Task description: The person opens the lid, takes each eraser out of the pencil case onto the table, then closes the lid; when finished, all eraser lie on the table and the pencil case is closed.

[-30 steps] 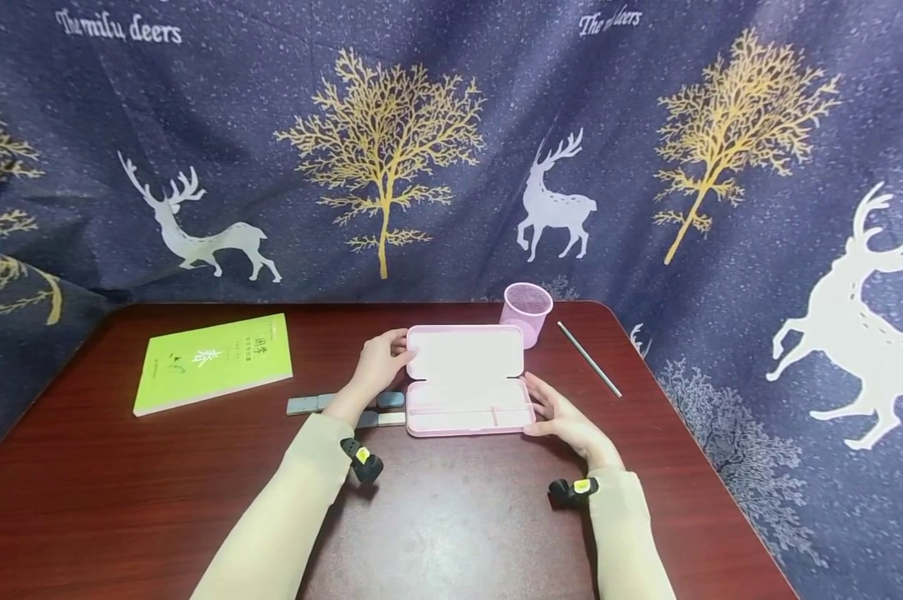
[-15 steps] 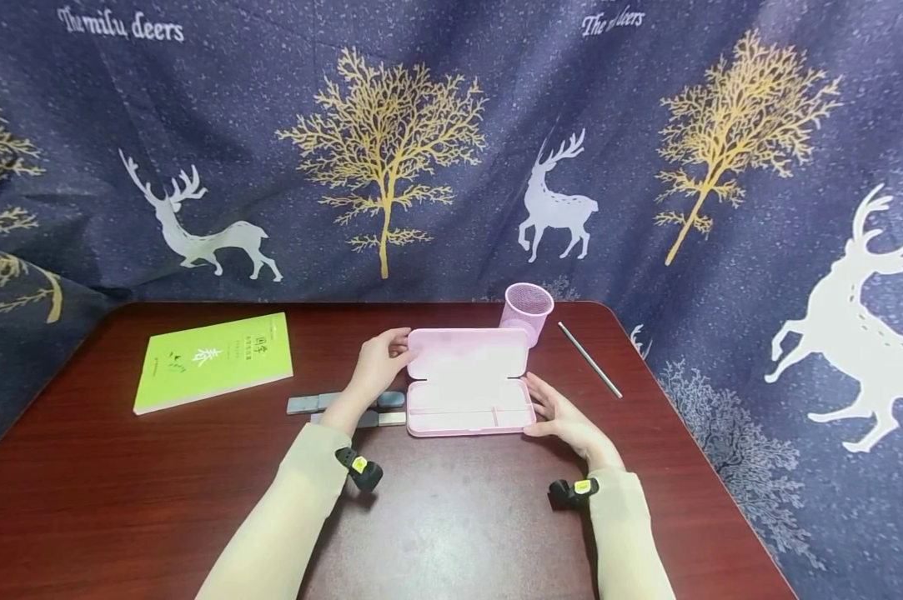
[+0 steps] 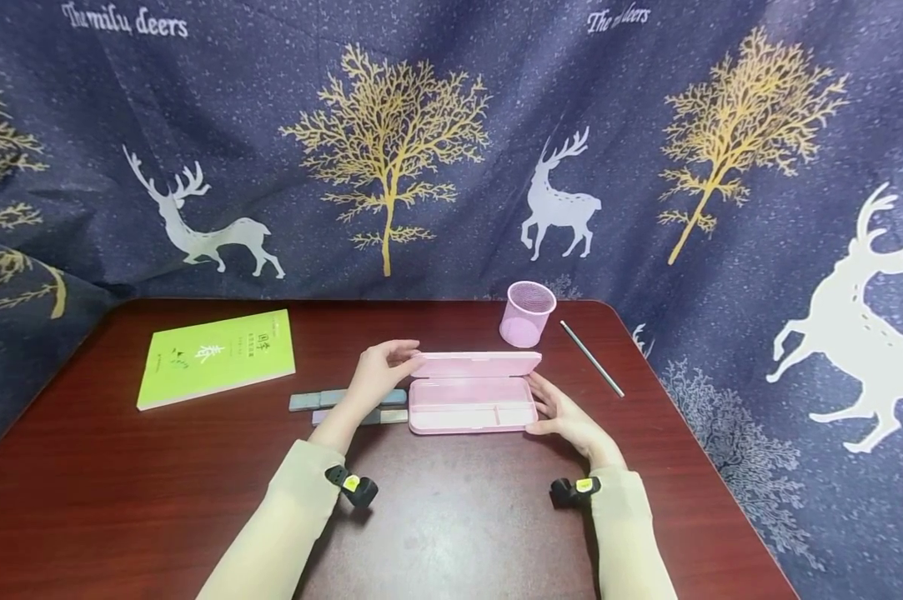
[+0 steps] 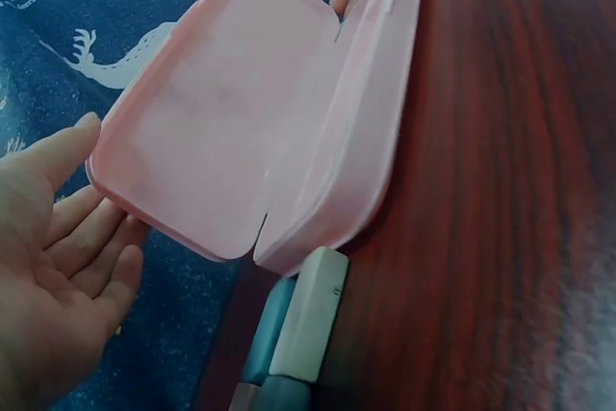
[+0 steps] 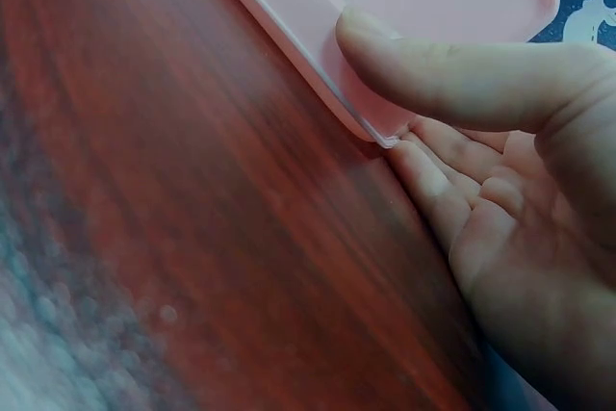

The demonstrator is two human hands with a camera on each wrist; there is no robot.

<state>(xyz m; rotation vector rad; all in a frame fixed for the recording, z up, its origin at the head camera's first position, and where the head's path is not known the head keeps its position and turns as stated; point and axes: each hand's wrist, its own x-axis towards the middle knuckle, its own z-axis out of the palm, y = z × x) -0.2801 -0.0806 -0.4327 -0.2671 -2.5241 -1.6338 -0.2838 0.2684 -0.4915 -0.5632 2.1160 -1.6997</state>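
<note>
A pink pencil case (image 3: 451, 393) lies on the table with its lid (image 3: 477, 364) raised and leaning forward over the hinge. The tray inside is divided and looks bare. My left hand (image 3: 379, 375) holds the lid's left edge; in the left wrist view the thumb is at the rim and the fingers (image 4: 87, 238) are behind it. At the case's right end, my right hand (image 3: 571, 421) holds the base, its thumb (image 5: 433, 74) over the corner and fingers against the end wall. Two marker-like sticks, one blue-grey (image 3: 308, 402) and one pale-tipped (image 3: 394, 416), lie left of the case, partly behind my left wrist.
A pink mesh pen cup (image 3: 526, 321) stands behind the case on the right. Beside it lies a thin green-grey pencil (image 3: 592, 358). A lime-green book (image 3: 218, 358) lies at the back left. The dark red table (image 3: 158, 500) meets a patterned curtain (image 3: 451, 167) behind.
The lid has tipped forward from nearly upright, appearing lower, and my left hand has come down and toward me with it. My right hand stays at the case's right end.
</note>
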